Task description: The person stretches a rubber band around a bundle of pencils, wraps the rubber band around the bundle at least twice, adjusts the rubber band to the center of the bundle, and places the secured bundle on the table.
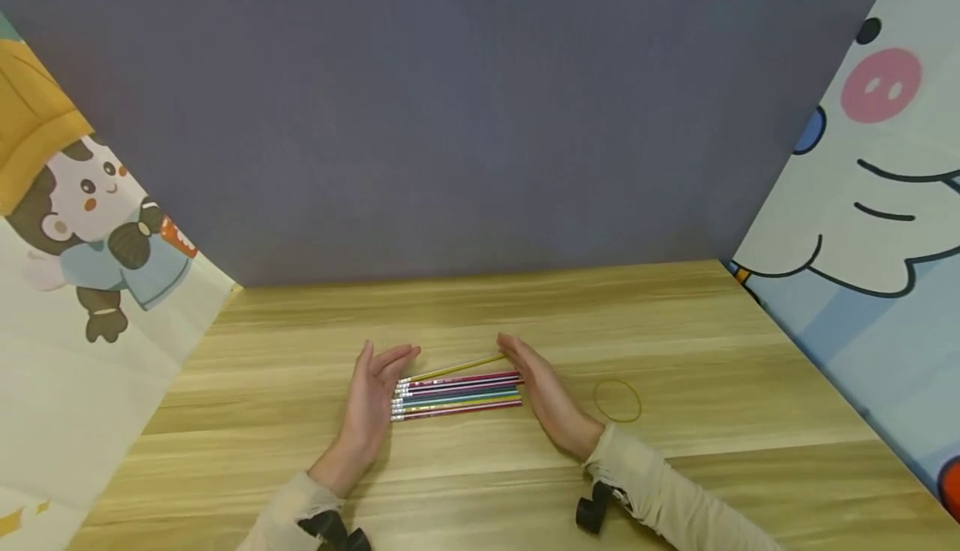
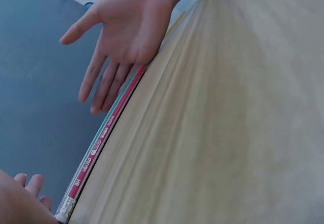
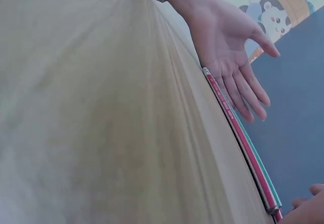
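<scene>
Several pencils (image 1: 457,396) lie side by side on the table, their white eraser ends to the left. One yellow pencil (image 1: 459,367) slants away from the row at its far side. My left hand (image 1: 367,401) stands on edge at the eraser ends, palm facing the pencils, fingers straight. Opposite it, my right hand (image 1: 551,393) is also on edge with extended fingers, its palm right at the other ends. A red pencil marked HB (image 2: 93,153) is nearest in the left wrist view. The right wrist view shows the left palm (image 3: 225,42) against the eraser ends.
A thin yellow rubber band (image 1: 618,401) lies on the wooden table (image 1: 480,493) to the right of my right hand. A dark grey panel (image 1: 480,117) rises at the back, with cartoon-printed panels (image 1: 847,226) at either side.
</scene>
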The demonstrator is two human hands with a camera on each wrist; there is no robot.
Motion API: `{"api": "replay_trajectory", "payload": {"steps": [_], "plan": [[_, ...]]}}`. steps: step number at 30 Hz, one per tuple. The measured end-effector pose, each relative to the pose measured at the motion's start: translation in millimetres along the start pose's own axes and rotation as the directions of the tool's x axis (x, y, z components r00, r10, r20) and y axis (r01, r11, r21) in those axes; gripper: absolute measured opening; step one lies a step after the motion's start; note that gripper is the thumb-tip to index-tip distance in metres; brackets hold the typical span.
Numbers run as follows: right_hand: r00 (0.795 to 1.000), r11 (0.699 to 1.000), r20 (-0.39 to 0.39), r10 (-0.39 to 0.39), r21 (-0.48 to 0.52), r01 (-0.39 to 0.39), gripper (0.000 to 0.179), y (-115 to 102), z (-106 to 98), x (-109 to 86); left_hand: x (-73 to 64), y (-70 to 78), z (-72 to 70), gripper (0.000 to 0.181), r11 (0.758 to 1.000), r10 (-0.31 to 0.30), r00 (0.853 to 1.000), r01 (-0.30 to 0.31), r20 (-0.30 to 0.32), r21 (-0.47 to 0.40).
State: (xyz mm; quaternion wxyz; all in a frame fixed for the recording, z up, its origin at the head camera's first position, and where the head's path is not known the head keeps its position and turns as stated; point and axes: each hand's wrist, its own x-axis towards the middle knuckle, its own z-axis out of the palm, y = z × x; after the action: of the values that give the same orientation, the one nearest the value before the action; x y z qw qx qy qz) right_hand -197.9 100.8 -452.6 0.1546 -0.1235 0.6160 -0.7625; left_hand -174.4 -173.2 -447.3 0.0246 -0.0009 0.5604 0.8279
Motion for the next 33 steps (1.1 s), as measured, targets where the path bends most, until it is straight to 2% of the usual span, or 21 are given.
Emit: {"api": "replay_trajectory", "payload": {"steps": [3, 7, 10, 15, 19, 23, 29, 33], "plan": [[1.0, 1.0, -0.017, -0.02, 0.004, 0.02, 0.067, 1.7, 0.3, -0.5, -1.4, -1.5, 1.3, 0.077, 1.0, 0.002, 1.0, -0.002, -0.026, 0.007], [0.991, 0.994, -0.108, -0.081, 0.065, 0.088, 0.062, 2.6, -3.3, 1.0, -2.0, 0.2, 0.4, 0.076, 1.0, -0.019, 0.998, 0.018, -0.056, -0.011], [0.985, 0.989, -0.149, -0.089, 0.103, 0.105, 0.057, 3.4, -4.5, 1.7, -2.3, 1.9, -0.6, 0.075, 0.999, -0.029, 0.997, 0.027, -0.069, -0.03], [0.993, 0.991, -0.104, -0.059, 0.11, 0.071, 0.058, 5.2, 2.1, 0.7, -4.8, 1.7, 4.3, 0.072, 0.999, 0.017, 0.996, -0.02, -0.083, -0.042], [0.996, 0.996, -0.062, -0.056, 0.062, 0.06, 0.059, 4.9, 11.0, 0.5, -8.2, 1.8, 11.3, 0.066, 0.998, 0.055, 0.993, -0.055, -0.106, 0.0], [0.993, 0.994, -0.089, -0.074, 0.068, 0.08, 0.055, 1.8, 12.8, 2.0, -10.0, 4.8, 12.5, 0.063, 0.999, 0.048, 0.99, -0.044, -0.133, 0.031], [0.983, 0.98, -0.128, -0.132, 0.134, 0.149, 0.047, -5.3, -6.0, 8.2, -6.0, 9.0, 6.6, 0.055, 1.0, 0.014, 0.99, -0.013, -0.137, 0.006], [0.997, 0.993, -0.063, -0.054, 0.104, 0.061, 0.049, -8.6, -21.0, 12.8, -1.2, 8.7, 4.7, 0.053, 1.0, -0.005, 0.993, 0.007, -0.12, 0.01]]}}
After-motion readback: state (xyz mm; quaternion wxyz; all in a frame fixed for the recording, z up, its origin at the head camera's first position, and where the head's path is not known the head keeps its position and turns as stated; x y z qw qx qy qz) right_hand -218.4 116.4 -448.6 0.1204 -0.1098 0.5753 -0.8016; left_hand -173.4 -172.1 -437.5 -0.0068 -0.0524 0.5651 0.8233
